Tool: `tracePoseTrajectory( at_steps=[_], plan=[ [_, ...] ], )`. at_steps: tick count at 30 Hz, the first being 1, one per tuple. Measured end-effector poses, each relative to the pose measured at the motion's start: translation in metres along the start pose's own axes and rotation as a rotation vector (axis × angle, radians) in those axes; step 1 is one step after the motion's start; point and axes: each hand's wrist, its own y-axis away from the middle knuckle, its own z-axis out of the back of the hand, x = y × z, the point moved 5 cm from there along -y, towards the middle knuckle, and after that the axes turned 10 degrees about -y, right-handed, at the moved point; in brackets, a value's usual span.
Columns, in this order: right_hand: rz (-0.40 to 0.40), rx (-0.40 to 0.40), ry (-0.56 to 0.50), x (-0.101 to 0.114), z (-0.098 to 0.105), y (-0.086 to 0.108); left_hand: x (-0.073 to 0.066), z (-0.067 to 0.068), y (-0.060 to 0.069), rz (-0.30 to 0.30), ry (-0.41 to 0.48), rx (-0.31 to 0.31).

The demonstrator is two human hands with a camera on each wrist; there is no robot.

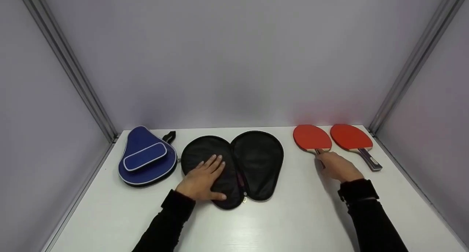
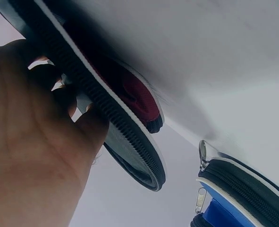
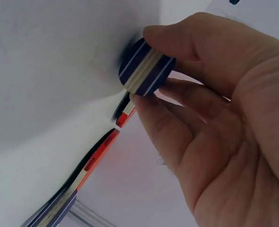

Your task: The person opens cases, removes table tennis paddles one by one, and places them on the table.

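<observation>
Pale panels, among them a back wall (image 1: 234,61), enclose a white desk (image 1: 256,226) set with table tennis gear. At the middle of the desk a black case (image 1: 258,160) lies open, its two rounded halves side by side, with a maroon lining (image 2: 139,97) visible inside. To its left rests a blue case (image 1: 144,142) with white piping, a pocket (image 1: 144,157) across its front and a black strap (image 1: 169,136) looped beside the pocket's upper end. Two red paddles are at the far right: the held paddle (image 1: 312,136), nearer the black case, and just beside it a second paddle (image 1: 351,136), lying with its handle (image 1: 370,159) angled toward the right front. A person in black sleeves (image 1: 373,222) works with both arms extended over the desk. The left hand (image 1: 201,180) presses the black case's left half, fingers straight and thumb spread, its grip loose and closed around nothing. The right hand (image 1: 337,166) has a firm grip, thumb and fingers pinching the striped blue-and-beige handle end (image 3: 146,68) of the held paddle; whether that paddle's blade touches the desk cannot be told. A small zip pull (image 1: 244,199) sits where the black case's halves meet, at the near end.
</observation>
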Motion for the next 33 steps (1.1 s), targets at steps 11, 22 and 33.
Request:
tracePoseTrajectory(
  at_steps=[11,22,33],
  plan=[
    [-0.073,0.019,-0.017,-0.007,0.006,0.006,0.001,-0.005,-0.001,0.008,0.007,0.007],
    [-0.162,-0.04,-0.047,0.001,0.012,0.003,0.001,-0.001,-0.002,-0.011,-0.006,-0.001],
    [0.077,-0.179,0.07,0.058,0.01,-0.008,0.002,0.0,-0.001,-0.022,-0.034,-0.011]
  ],
)
